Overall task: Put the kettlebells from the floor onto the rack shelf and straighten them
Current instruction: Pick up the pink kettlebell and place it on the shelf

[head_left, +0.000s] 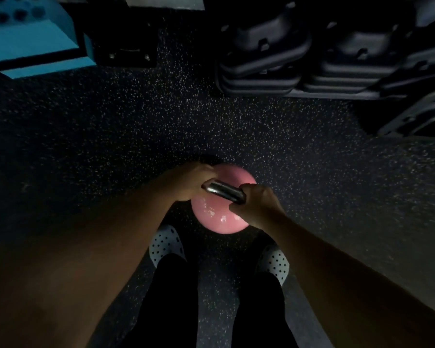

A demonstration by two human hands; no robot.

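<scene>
A pink kettlebell (220, 217) with a shiny metal handle (224, 191) is straight below me, just ahead of my feet. My left hand (186, 183) grips the left end of the handle. My right hand (258, 200) grips the right end. Whether the ball rests on the speckled floor or hangs just above it cannot be told. No rack shelf is clearly recognisable in this dark view.
Stacked black step platforms (261, 59) stand at the back right, with more black frames (412, 114) on the far right. A blue box (35, 41) sits at the back left beside a dark base (126, 54). My white perforated shoes (165, 244) stand under the kettlebell.
</scene>
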